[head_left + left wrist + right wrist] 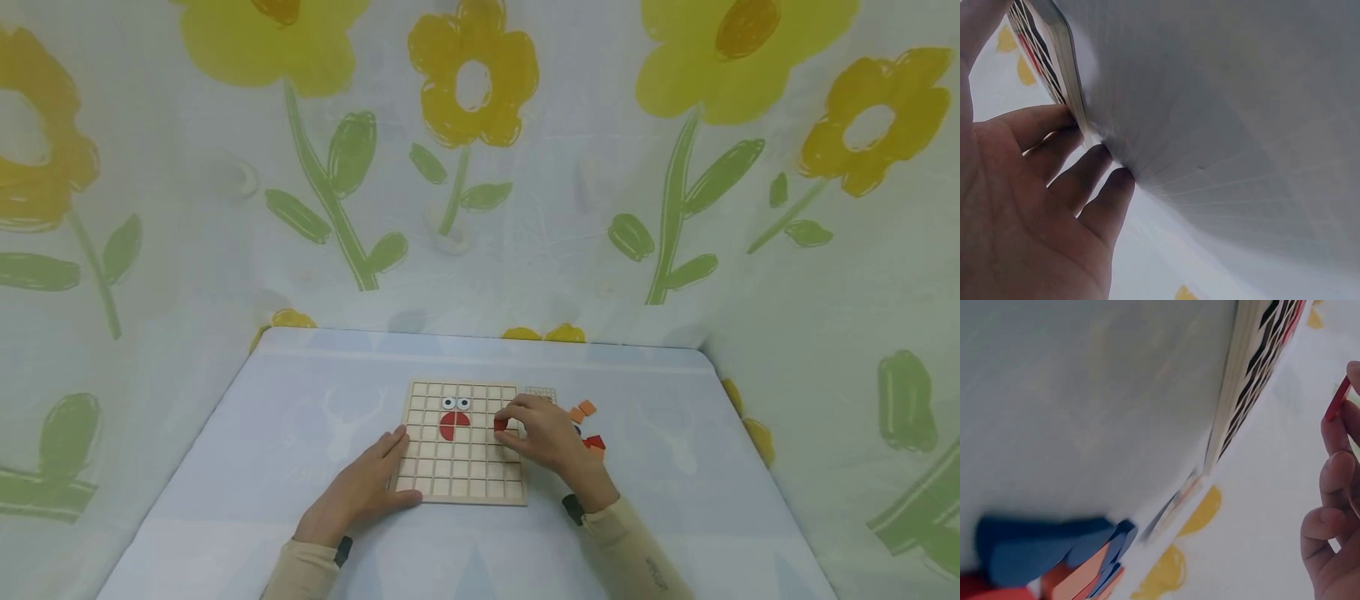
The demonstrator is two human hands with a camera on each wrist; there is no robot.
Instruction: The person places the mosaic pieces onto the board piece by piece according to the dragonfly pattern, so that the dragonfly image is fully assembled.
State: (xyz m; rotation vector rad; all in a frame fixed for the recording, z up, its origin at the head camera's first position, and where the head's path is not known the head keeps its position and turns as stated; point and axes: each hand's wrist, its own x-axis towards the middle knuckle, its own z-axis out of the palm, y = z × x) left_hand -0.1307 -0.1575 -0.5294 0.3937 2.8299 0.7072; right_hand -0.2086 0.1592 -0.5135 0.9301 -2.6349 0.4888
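Observation:
A wooden grid board (471,490) lies flat on the table. On it, two eye tiles (456,403) sit above red curved-edge tiles (448,427), which together form part of a circle. My left hand (360,488) rests against the board's left side, thumb by the near left corner; in the left wrist view its spread fingers (1100,215) touch the board's edge. Over the right part of the board, my right hand (551,437) pinches a small red tile (500,424) between thumb and fingertips. The right wrist view shows that red tile (1338,399) edge-on, raised above the board.
Loose orange tiles (587,407) and red tiles (594,442) lie right of the board, partly behind my right hand. Blue tiles (1041,550) are among them in the right wrist view. A small gridded card (542,392) lies beyond the board's upper right corner.

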